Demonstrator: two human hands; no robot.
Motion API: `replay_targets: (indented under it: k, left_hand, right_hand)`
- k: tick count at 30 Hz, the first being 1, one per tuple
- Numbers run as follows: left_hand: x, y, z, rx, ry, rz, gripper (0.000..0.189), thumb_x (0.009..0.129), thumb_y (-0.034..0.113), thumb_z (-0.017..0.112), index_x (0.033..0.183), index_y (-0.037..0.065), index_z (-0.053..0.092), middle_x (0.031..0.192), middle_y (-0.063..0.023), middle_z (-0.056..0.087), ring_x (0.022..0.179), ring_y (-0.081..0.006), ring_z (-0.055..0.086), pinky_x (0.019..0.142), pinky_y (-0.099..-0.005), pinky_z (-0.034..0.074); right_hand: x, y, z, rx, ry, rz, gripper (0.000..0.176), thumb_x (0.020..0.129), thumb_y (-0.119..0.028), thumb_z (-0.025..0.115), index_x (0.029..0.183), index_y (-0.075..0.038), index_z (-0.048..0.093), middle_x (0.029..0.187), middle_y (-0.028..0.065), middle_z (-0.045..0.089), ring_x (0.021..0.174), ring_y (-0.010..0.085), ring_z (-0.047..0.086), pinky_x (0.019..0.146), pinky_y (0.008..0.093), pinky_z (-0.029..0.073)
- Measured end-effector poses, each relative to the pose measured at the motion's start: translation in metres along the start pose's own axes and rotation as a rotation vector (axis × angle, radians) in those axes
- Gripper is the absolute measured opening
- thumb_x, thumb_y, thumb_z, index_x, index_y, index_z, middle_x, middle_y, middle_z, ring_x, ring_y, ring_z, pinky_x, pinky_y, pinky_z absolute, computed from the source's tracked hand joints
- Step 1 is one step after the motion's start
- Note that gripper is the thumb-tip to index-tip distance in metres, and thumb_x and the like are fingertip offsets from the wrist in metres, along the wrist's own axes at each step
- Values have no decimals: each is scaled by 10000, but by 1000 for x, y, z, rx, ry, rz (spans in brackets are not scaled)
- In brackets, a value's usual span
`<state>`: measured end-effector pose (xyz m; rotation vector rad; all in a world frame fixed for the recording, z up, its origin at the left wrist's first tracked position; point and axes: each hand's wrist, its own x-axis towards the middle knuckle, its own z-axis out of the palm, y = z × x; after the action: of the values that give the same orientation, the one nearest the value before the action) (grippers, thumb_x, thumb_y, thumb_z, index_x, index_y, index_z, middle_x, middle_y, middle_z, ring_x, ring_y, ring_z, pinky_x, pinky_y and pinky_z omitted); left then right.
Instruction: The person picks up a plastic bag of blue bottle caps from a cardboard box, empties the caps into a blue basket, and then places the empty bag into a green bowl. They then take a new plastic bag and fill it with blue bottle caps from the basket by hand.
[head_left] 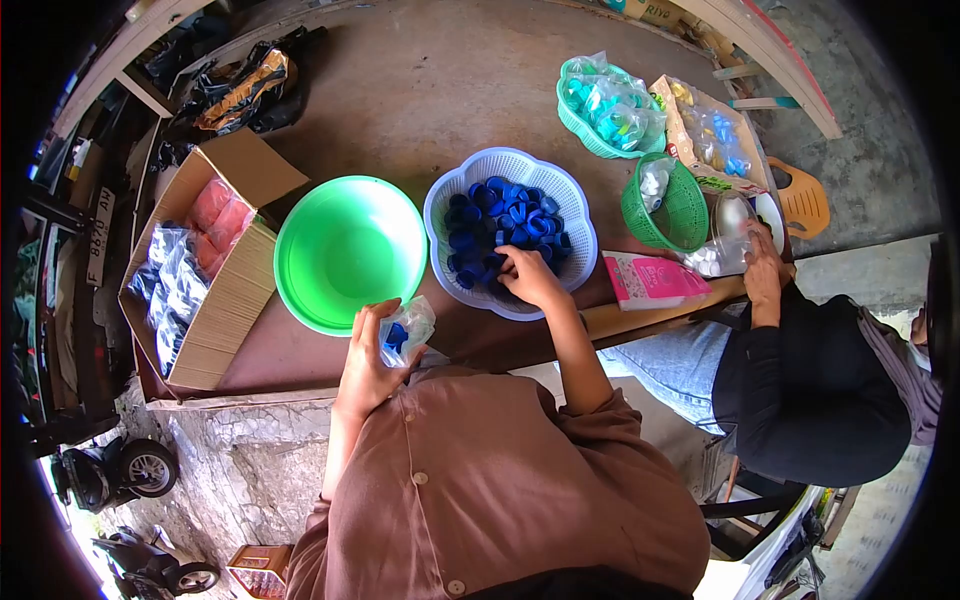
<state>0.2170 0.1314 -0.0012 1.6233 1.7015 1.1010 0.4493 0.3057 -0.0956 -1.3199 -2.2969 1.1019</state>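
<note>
My left hand (pixel 365 368) is closed around a clear plastic bag (pixel 420 325), which has a few blue plastic caps (pixel 396 337) inside. It is near the front rim of an empty bright green basin (pixel 350 255). Over the lavender plastic basket (pixel 573 195), my right hand (pixel 530 280) reaches down with bent fingers, pinching among the loose dark blue caps (pixel 515 210). Its fingertips are partly hidden, so exactly how many caps they grip does not show.
At left stands an open cardboard box (pixel 235 310) of filled bags. A turquoise basket (pixel 575 120), a shallow carton (pixel 690 145), a green basket (pixel 675 225) and a pink packet (pixel 655 280) are at right. Beside them, a co-worker's hand (pixel 765 270) touches a bag of white pieces (pixel 718 256).
</note>
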Motion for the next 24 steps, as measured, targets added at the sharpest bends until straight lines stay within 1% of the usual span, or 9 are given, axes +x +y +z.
replay_targets:
  k: [2, 4, 8, 11, 13, 14, 15, 17, 24]
  left_hand:
    - [0, 0, 0, 3, -1, 1, 606, 621, 71, 750, 1148, 9, 455, 1059, -176, 519, 1005, -339, 500, 878, -394, 413]
    - [0, 1, 0, 3, -1, 6, 607, 619, 71, 751, 1146, 11, 457, 1058, -175, 520, 1001, -341, 500, 875, -395, 414]
    - [0, 0, 0, 35, -7, 13, 617, 618, 82, 765, 1142, 2, 448, 1053, -171, 529, 1012, -325, 523, 868, -387, 426]
    - [-1, 0, -1, 34, -7, 9, 610, 619, 79, 763, 1137, 0, 452, 1054, -172, 528, 1012, -326, 521, 868, -386, 425]
    - [-1, 0, 0, 10, 10, 4, 609, 608, 66, 757, 1137, 10, 462, 1051, -175, 523, 989, -343, 505, 866, -395, 420]
    - [-1, 0, 0, 9, 10, 4, 609, 608, 66, 757, 1137, 10, 462, 1051, -175, 523, 989, -343, 505, 866, -395, 420]
    - [-1, 1, 0, 13, 9, 8, 607, 608, 67, 758, 1136, 9, 463, 1050, -175, 524, 989, -343, 505, 865, -395, 420]
    - [0, 1, 0, 15, 9, 15, 605, 609, 68, 758, 1134, 7, 464, 1049, -175, 524, 988, -344, 505, 865, -394, 421]
    - [0, 2, 0, 30, 0, 18, 595, 618, 72, 755, 1132, 1, 464, 1052, -175, 525, 986, -346, 507, 860, -395, 422]
  right_hand:
    - [-2, 0, -3, 27, -10, 1, 558, 632, -7, 690, 1154, 16, 495, 831, 154, 637, 671, 252, 627, 655, 333, 493]
    - [-9, -16, -12, -68, -145, -8, 664, 634, -17, 698, 1235, 4, 416, 896, 169, 624, 708, 239, 625, 674, 319, 491]
    - [-6, -10, -7, -185, -186, -33, 742, 632, -45, 716, 1280, 2, 356, 951, 194, 606, 759, 232, 620, 699, 300, 487]
    - [-3, -9, -9, -5, -200, 117, 708, 680, -43, 693, 1294, -2, 343, 945, 162, 619, 802, 195, 608, 717, 286, 478]
    - [0, -1, -11, 534, -180, 171, 602, 749, -31, 638, 1287, -14, 370, 965, 118, 623, 824, 143, 588, 727, 272, 468]
    - [-2, 5, -18, 646, -210, 185, 504, 812, -25, 572, 1282, -29, 390, 996, 95, 617, 855, 110, 565, 754, 253, 452]
    - [-7, -8, -31, 777, -239, 174, 492, 816, -30, 559, 1281, -41, 399, 1034, 125, 601, 882, 119, 560, 786, 239, 438]
    - [-9, -6, -38, 1104, -297, 127, 481, 810, -14, 547, 1271, -38, 410, 1031, 125, 609, 825, 89, 540, 752, 215, 429]
    - [-17, -22, -50, 1195, -295, 27, 435, 815, -24, 556, 1236, -29, 445, 1040, 118, 608, 827, 87, 540, 736, 203, 426]
